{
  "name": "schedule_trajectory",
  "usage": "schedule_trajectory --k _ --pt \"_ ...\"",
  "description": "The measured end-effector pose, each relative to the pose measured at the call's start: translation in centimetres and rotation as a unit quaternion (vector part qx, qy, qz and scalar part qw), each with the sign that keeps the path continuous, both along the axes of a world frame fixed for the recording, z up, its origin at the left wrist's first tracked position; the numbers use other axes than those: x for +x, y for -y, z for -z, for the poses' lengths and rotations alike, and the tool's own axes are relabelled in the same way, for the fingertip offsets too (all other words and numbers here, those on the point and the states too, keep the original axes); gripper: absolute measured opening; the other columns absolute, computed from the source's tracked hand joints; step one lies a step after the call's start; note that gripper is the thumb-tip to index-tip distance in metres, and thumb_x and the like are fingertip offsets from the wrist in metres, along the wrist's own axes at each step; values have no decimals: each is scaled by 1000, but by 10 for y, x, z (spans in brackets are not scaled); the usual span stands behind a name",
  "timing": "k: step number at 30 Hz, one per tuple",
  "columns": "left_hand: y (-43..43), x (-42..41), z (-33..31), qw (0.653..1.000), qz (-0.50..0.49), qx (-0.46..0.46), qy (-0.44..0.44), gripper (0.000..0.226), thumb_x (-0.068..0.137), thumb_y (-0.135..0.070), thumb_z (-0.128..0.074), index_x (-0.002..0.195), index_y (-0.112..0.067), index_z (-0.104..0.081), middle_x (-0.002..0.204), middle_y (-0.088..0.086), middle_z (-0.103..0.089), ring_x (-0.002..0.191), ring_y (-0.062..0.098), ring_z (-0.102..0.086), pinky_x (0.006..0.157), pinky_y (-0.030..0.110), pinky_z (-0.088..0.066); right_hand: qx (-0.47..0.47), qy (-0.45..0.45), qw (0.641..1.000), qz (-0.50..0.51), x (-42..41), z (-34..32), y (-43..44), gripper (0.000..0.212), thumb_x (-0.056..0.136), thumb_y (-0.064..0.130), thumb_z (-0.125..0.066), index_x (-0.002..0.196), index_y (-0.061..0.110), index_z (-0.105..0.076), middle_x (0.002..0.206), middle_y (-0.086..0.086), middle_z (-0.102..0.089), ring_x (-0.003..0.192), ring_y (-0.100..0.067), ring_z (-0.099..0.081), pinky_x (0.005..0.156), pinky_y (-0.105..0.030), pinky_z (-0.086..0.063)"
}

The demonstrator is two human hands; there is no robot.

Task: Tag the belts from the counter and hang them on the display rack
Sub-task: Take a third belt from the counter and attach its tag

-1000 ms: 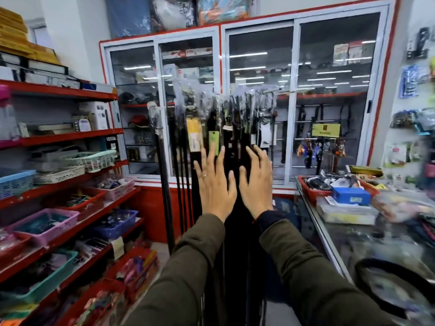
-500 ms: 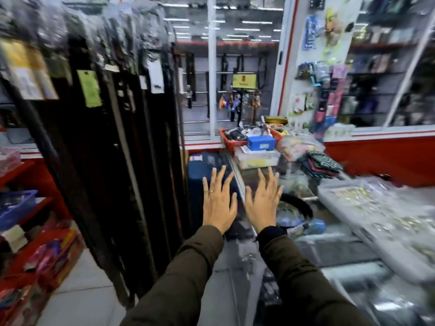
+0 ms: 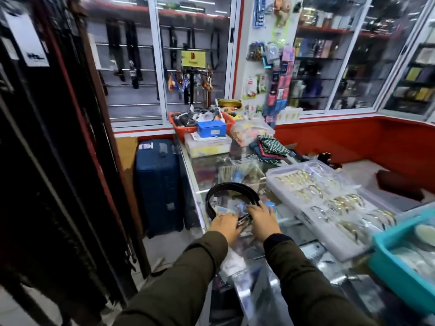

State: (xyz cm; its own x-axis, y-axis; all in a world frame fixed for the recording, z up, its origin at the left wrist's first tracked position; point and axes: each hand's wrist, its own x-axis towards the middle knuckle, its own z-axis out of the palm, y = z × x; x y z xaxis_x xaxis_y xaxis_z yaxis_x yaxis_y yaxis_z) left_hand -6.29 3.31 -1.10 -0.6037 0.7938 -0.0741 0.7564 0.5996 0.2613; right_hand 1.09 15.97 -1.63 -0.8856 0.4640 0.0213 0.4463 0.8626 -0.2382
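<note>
A black belt (image 3: 226,187) lies coiled on the glass counter (image 3: 207,170), its metal buckle (image 3: 243,220) at the near side. My left hand (image 3: 222,224) curls over the belt's near end beside the buckle. Just right of the buckle, my right hand (image 3: 261,218) rests on the strap with fingers stretched forward and apart, over a small blue item (image 3: 271,205). The display rack (image 3: 54,142) fills the left side, thick with dark hanging belts, one carrying a white tag (image 3: 27,41).
A blue suitcase (image 3: 160,184) stands on the floor between rack and counter. On the counter are a clear tray of gold bangles (image 3: 329,203), a teal basket (image 3: 400,262) at the right, and a red basket (image 3: 181,130) with a blue box at the far end.
The view has swung right from the rack to the counter. Both hands, raised open before the hanging belts, have dropped onto the coiled belt on the glass.
</note>
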Motion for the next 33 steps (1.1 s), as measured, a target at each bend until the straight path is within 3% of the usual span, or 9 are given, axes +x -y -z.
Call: schedule_trajectory --k 7,10,12,14,16,18,23,26,33 --pt "21 -16 2 996 -63 56 -23 29 98 -26 -53 122 -15 -63 125 13 -69 117 36 -62 98 40 -47 54 25 997 -51 -7 -8 0 30 95 15 -56 121 27 -66 129 0 -66 143 -21 -42 119 -61 18" --pt "47 -26 5 993 -70 86 -39 31 96 -26 -55 125 -19 -62 127 7 -66 121 31 -59 104 37 -43 -10 37 994 -104 -17 -14 8 28 93 26 -64 121 25 -67 124 -1 -70 128 -24 -57 123 -54 -12" --pt "67 -30 3 984 -96 136 -65 40 95 -27 -57 134 -22 -55 132 5 -58 126 28 -53 108 37 -40 -85 12 989 -120 -24 -19 21 28 89 22 -69 117 20 -71 118 -7 -74 117 -28 -64 106 -41 -44" --pt "87 -33 0 961 -166 216 -43 62 95 -27 -61 151 -20 -36 143 8 -46 133 29 -45 112 39 -38 -149 -14 980 -129 -33 -28 40 24 88 19 -72 111 13 -74 108 -9 -76 103 -27 -69 86 -32 -50" --pt "102 -35 -8 907 -272 317 43 71 95 -25 -64 154 -15 -27 146 11 -43 132 30 -44 111 40 -38 -188 -42 972 -137 -43 -39 60 22 86 17 -74 106 9 -76 94 -9 -75 85 -23 -70 76 -29 -51" --pt "116 -41 -16 831 -350 405 149 55 93 -28 -68 141 -10 -46 132 14 -57 121 32 -57 102 39 -46 -214 -79 963 -146 -54 -54 82 21 85 17 -75 104 10 -78 88 -4 -74 78 -17 -68 71 -22 -49" --pt "147 -50 -45 663 -369 565 324 28 93 -26 -71 109 -3 -65 100 14 -71 84 25 -71 62 29 -61 -306 -173 924 -150 -74 -79 127 37 77 27 -84 110 11 -78 105 -7 -79 99 -18 -74 92 -34 -57" --pt "164 -42 -69 660 -331 591 325 17 92 -16 -71 105 -8 -64 91 5 -69 79 14 -67 61 23 -61 -372 -222 890 -145 -77 -92 142 42 69 30 -89 107 16 -79 99 -6 -80 98 -16 -75 95 -40 -59" --pt "198 -37 -114 684 -317 627 194 36 85 -25 -79 116 -7 -73 104 6 -75 102 21 -71 96 41 -58 -458 -273 830 -164 -76 -132 174 44 74 26 -87 113 10 -75 105 -12 -78 97 -17 -75 74 -23 -60"
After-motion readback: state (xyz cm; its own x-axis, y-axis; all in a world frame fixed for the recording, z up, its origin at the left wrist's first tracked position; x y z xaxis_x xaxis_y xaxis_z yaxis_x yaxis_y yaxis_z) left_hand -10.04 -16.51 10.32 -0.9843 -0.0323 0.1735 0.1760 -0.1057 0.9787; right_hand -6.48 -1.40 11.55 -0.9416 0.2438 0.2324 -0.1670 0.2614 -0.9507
